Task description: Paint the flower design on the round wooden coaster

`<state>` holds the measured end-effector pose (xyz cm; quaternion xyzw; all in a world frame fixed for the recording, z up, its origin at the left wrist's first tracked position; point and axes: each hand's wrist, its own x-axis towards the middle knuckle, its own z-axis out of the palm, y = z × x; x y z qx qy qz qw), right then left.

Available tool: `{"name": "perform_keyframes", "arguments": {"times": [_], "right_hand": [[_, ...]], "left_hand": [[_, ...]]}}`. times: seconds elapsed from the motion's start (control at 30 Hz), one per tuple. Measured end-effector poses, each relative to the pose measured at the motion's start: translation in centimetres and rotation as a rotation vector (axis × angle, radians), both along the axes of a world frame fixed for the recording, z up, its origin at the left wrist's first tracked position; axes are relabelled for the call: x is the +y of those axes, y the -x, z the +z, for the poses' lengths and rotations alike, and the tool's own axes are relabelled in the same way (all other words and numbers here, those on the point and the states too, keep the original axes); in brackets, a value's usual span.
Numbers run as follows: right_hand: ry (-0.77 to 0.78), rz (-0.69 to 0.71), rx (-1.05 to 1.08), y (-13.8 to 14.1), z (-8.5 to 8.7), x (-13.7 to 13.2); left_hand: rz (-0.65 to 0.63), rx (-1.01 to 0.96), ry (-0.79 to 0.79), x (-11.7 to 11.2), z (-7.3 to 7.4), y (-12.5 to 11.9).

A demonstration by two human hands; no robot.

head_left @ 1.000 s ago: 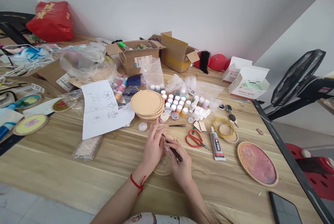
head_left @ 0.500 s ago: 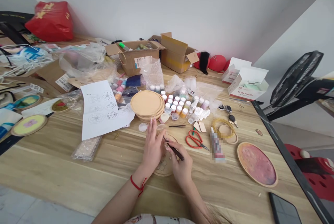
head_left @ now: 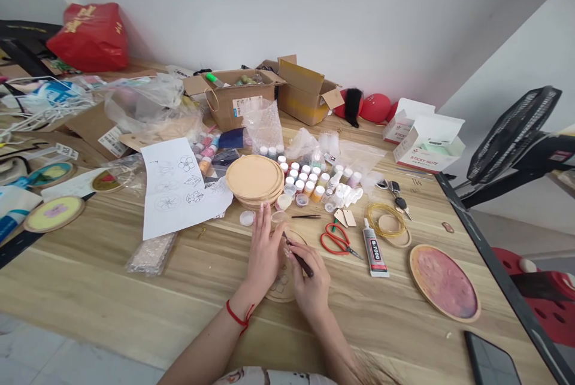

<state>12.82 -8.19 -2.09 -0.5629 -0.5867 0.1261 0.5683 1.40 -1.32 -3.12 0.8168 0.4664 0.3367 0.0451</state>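
Observation:
A round wooden plate (head_left: pixel 283 289) with a flower outline lies on the table in front of me, partly covered by both hands. My left hand (head_left: pixel 266 250) rests over its left side, fingers stretched forward and thumb close to the tool's tip. Between the fingers of my right hand (head_left: pixel 312 277) is a slim tool with a dark handle (head_left: pixel 302 263), pointing up and left; its tip is too small to make out. Just beyond my left fingertips stands a stack of round wooden plates (head_left: pixel 254 177). A small clear cup (head_left: pixel 279 217) sits near the tool.
Paint jars (head_left: pixel 309 178) crowd behind the plate. To the right are tweezers (head_left: pixel 306 216), red-handled scissors (head_left: pixel 336 240), a glue tube (head_left: pixel 375 250), gold wire (head_left: pixel 385 219), a pink painted plate (head_left: pixel 444 282) and a phone (head_left: pixel 492 358). Flower drawings on paper (head_left: pixel 168 217) lie left.
Both hands stay over the plate. My right hand and the tool have shifted only very slightly; the whole view has moved a little.

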Motion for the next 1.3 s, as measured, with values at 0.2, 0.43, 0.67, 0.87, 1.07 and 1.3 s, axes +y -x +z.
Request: {"name": "perform_keyframes", "arguments": {"times": [0.2, 0.43, 0.67, 0.87, 1.07, 1.3], "right_hand": [[0.132, 0.048, 0.300, 0.3, -0.1, 0.1], [0.096, 0.016, 0.171, -0.2, 0.6, 0.0], [0.218, 0.096, 0.246, -0.1, 0.4, -0.1], [0.300, 0.097, 0.472, -0.8, 0.1, 0.1], [0.176, 0.044, 0.250, -1.1, 0.7, 0.1], [0.148, 0.088, 0.159, -0.6, 1.1, 0.0]], "left_hand": [[-0.001, -0.009, 0.004, 0.2, -0.3, 0.1], [0.020, -0.016, 0.033, 0.2, -0.2, 0.0], [0.001, -0.029, 0.062, 0.0, 0.0, 0.1], [0.006, -0.049, 0.065, 0.1, -0.2, 0.0], [0.007, -0.054, 0.070, 0.2, -0.3, 0.0], [-0.001, -0.062, 0.087, 0.1, -0.2, 0.2]]}}
